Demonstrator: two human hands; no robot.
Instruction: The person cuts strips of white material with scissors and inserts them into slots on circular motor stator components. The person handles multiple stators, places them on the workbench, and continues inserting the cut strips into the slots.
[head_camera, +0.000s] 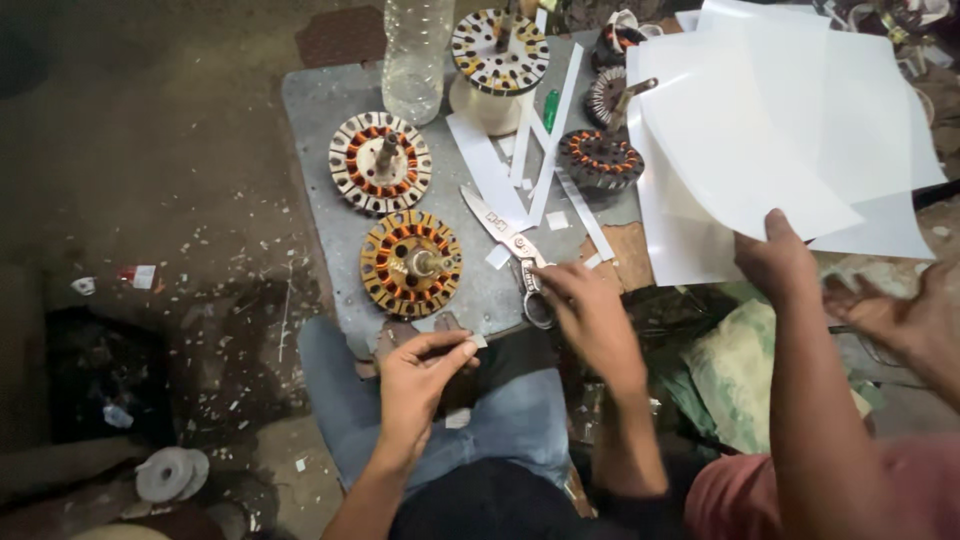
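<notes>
My right hand (592, 312) grips the looped handles of a pair of scissors (500, 228) that lies on a grey metal plate (318, 100), blades pointing up-left. My left hand (420, 378) hovers over my jeans-clad knee (520, 415), thumb and fingers pinched on a small white paper scrap (478, 342). The nearest thing is an orange-and-copper wound stator (410, 262) just above my left hand. Beside me on the right, another person's hand (775, 262) holds up several large white sheets (770, 120); their other hand (885, 315) is open below.
On the plate are another wound stator (380, 162), a dark one (600, 158), one on a white spool (498, 50), a clear plastic bottle (415, 55) and white paper strips (545, 135). Paper bits litter the dark floor (180, 250). A green cloth (735, 370) lies right.
</notes>
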